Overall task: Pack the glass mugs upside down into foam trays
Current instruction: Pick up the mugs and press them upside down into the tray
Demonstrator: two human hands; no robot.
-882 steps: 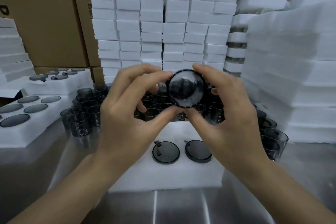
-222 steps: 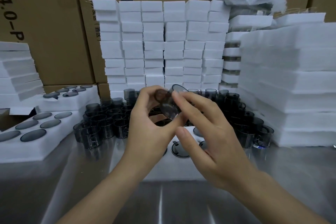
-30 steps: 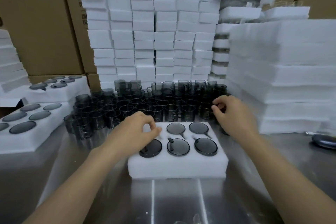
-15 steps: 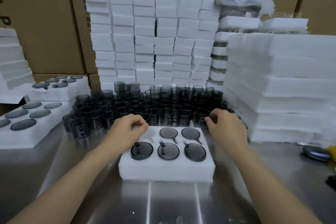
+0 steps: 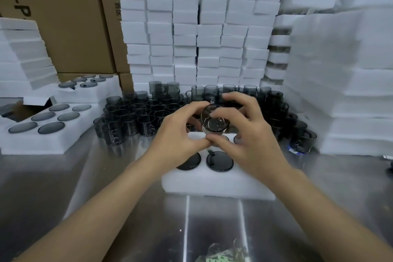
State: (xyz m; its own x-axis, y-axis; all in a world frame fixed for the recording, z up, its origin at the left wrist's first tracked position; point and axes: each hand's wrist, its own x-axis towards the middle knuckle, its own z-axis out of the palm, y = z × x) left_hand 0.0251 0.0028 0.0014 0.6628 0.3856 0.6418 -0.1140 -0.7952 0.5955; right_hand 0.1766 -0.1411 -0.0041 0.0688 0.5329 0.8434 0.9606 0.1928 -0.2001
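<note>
Both the left hand (image 5: 178,140) and right hand (image 5: 253,144) clamp curled fingers (image 5: 235,97) round 1 smoky, cylindrical glass mug (image 5: 213,122) above the soft white foam tray (image 5: 212,183) on the shiny steel table (image 5: 212,229).

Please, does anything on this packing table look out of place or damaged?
A crumpled green-patterned scrap lies at the near edge of the steel table, unlike the packing goods; too blurred to identify. The held grey glass mug looks whole.

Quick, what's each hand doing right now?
Left hand: closed around the glass mug, gripping its left side.
Right hand: closed around the same mug, gripping its right side.
</note>
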